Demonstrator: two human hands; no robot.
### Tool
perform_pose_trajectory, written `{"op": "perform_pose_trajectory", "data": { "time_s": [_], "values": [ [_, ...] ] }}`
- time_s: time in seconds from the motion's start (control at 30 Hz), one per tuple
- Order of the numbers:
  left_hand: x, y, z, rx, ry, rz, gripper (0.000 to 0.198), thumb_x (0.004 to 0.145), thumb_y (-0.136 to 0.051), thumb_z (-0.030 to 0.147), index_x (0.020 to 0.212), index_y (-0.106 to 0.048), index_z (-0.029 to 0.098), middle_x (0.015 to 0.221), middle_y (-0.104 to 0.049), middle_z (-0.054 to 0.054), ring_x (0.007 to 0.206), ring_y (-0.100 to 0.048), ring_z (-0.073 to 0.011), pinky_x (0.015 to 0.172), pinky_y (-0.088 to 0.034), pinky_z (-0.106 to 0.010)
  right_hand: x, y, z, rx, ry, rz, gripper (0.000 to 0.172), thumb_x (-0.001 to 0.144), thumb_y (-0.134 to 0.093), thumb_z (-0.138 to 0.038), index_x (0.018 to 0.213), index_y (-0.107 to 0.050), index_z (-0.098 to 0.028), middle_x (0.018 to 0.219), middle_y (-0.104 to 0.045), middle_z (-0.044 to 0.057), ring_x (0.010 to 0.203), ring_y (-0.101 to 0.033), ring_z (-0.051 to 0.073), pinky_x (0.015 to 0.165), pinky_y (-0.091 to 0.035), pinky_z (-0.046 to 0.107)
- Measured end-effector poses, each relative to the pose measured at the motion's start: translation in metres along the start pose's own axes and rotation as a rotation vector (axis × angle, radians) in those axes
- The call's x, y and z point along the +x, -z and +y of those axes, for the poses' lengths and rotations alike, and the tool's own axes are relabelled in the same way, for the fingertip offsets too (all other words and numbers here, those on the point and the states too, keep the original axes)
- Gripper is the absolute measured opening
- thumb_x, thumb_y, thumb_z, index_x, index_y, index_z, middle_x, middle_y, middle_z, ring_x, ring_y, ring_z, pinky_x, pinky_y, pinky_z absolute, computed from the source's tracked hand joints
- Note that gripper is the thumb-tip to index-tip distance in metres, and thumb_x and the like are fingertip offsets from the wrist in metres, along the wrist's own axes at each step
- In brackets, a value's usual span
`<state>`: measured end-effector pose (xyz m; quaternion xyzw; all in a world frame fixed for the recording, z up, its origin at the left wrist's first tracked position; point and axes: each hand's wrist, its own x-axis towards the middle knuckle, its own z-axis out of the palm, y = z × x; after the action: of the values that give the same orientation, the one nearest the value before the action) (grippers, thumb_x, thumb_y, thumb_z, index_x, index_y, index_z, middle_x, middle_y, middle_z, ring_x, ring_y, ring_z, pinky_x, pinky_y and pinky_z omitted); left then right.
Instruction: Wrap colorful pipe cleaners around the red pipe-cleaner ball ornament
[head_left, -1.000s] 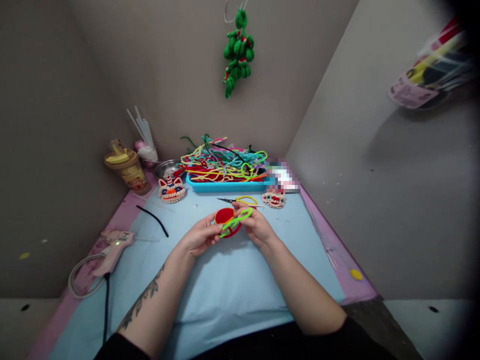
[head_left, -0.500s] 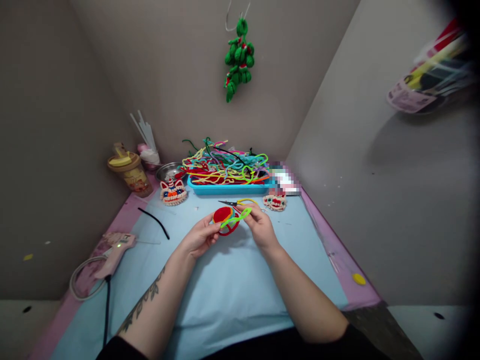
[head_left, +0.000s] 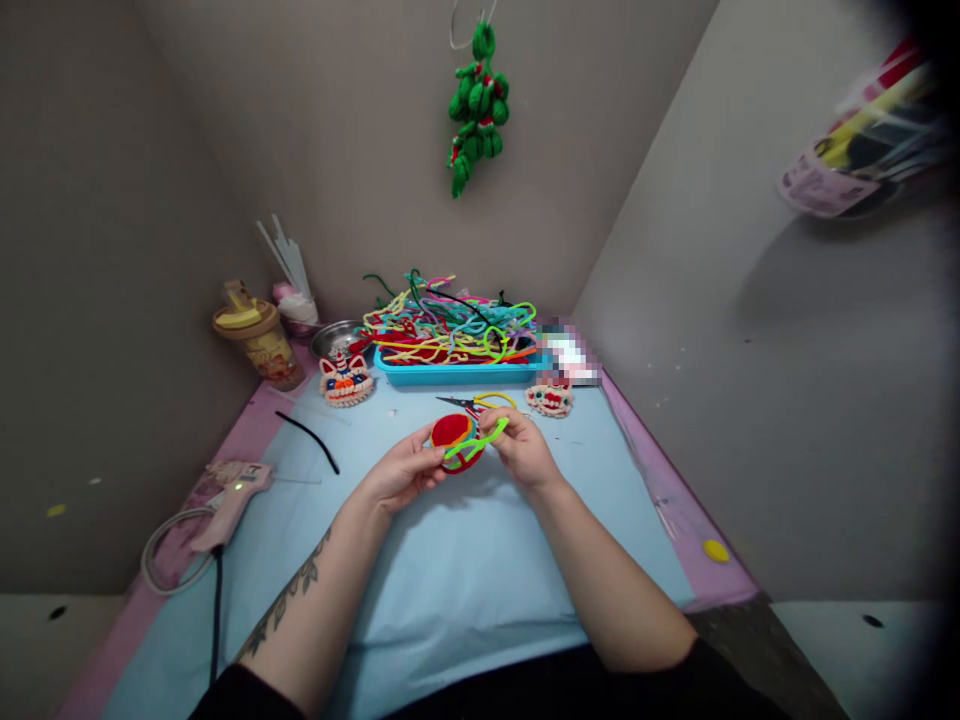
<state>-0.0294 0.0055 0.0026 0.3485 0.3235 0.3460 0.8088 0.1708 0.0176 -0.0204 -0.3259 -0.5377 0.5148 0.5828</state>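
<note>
Left hand [head_left: 409, 468] gripped the red round piece [head_left: 451, 431] by its edge, above the middle of the worktop [head_left: 465, 590]. Right hand [head_left: 521, 450] had the bright green strip [head_left: 480, 439] pinched in its fingertips, strip running across the piece's front to the left thumb. Scissors [head_left: 456, 402] lay just beyond, blue tray [head_left: 465, 376] behind them.

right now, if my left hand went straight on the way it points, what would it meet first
Carrying the round red fuzzy piece, your left hand would probably meet your right hand first, which holds a bright green fuzzy strip; depth between them is unclear.
</note>
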Motion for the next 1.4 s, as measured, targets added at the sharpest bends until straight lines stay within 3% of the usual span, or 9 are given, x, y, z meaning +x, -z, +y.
{"op": "perform_pose_trajectory", "data": {
  "time_s": [0.17,0.33,0.43,0.53,0.6,0.67,0.77,1.03,1.4],
  "values": [
    [0.0,0.003,-0.002,0.03,0.021,-0.045,0.059,0.071,-0.076,0.027,0.124,-0.054,0.019,0.095,-0.071,-0.01,0.058,-0.068,-0.012,0.041,-0.044,-0.011,-0.002,-0.007,-0.005,-0.049,0.1,0.012,0.019,0.07,-0.075,-0.039,0.076,-0.063,-0.025,0.08,-0.061,0.001,0.093,-0.057,0.019,0.089,-0.044,0.035],
    [0.001,0.003,-0.003,0.009,0.021,-0.047,0.054,0.071,-0.076,0.024,0.12,-0.056,0.016,0.091,-0.072,-0.01,0.062,-0.069,-0.0124,0.048,-0.051,-0.013,-0.005,-0.007,-0.011,-0.245,0.098,-0.083,0.015,0.069,-0.076,-0.034,0.072,-0.067,-0.022,0.122,-0.052,0.006,0.116,-0.05,0.024,0.103,-0.035,0.041],
    [0.004,0.001,-0.003,-0.039,-0.033,0.068,0.048,0.07,-0.076,0.018,0.115,-0.058,0.014,0.087,-0.072,-0.008,0.061,-0.068,-0.0111,0.051,-0.052,-0.013,-0.007,-0.008,-0.011,-0.339,0.111,-0.048,0.025,0.074,-0.071,-0.033,0.097,-0.065,-0.024,0.128,-0.048,0.007,0.123,-0.045,0.024,0.104,-0.035,0.041],
    [0.009,0.0,-0.001,-0.114,-0.197,0.292,0.046,0.07,-0.075,0.015,0.113,-0.057,0.014,0.088,-0.072,-0.007,0.062,-0.068,-0.0106,0.051,-0.052,-0.013,-0.01,-0.013,-0.005,-0.411,0.178,0.203,0.052,0.077,-0.065,-0.03,0.125,-0.045,-0.026,0.125,-0.05,0.009,0.115,-0.05,0.022,0.095,-0.042,0.04],
    [0.012,-0.001,-0.001,-0.163,-0.302,0.417,0.047,0.069,-0.076,0.015,0.112,-0.055,0.015,0.085,-0.072,-0.005,0.063,-0.068,-0.0106,0.051,-0.051,-0.014,-0.014,-0.02,-0.002,-0.558,0.294,0.336,0.04,0.08,-0.061,-0.026,0.117,-0.048,-0.024,0.11,-0.056,0.008,0.1,-0.055,0.021,0.088,-0.045,0.039],
    [0.014,-0.004,-0.003,-0.185,-0.358,0.468,0.048,0.067,-0.078,0.017,0.109,-0.055,0.016,0.081,-0.071,-0.004,0.063,-0.067,-0.0114,0.053,-0.051,-0.015,-0.019,-0.031,0.0,-0.738,0.453,0.191,0.019,0.083,-0.058,-0.022,0.102,-0.056,-0.023,0.092,-0.06,0.006,0.087,-0.055,0.02,0.082,-0.046,0.038],
    [0.015,-0.012,-0.011,-0.177,-0.408,0.435,0.048,0.064,-0.08,0.021,0.105,-0.056,0.015,0.078,-0.071,-0.003,0.064,-0.066,-0.0119,0.059,-0.052,-0.018,-0.025,-0.048,-0.001,-0.916,0.56,-0.115,0.018,0.087,-0.054,-0.02,0.103,-0.059,-0.022,0.09,-0.064,0.006,0.084,-0.054,0.02,0.079,-0.046,0.037],
    [0.018,-0.022,-0.023,-0.232,-0.373,0.372,0.043,0.063,-0.08,0.025,0.097,-0.058,0.014,0.075,-0.069,-0.002,0.065,-0.064,-0.0114,0.062,-0.05,-0.02,-0.024,-0.061,0.001,-1.11,0.64,-0.022,0.013,0.088,-0.053,-0.018,0.092,-0.065,-0.022,0.087,-0.065,0.006,0.08,-0.051,0.021,0.073,-0.043,0.035],
    [0.024,-0.012,-0.025,-0.361,-0.346,0.413,0.031,0.063,-0.079,0.018,0.086,-0.058,0.013,0.066,-0.065,0.002,0.054,-0.06,-0.0074,0.049,-0.046,-0.015,-0.019,-0.057,0.01,-0.896,0.627,-0.08,0.016,0.087,-0.045,-0.012,0.083,-0.058,-0.021,0.088,-0.065,0.007,0.088,-0.055,0.02,0.081,-0.048,0.038]
  ]
}}
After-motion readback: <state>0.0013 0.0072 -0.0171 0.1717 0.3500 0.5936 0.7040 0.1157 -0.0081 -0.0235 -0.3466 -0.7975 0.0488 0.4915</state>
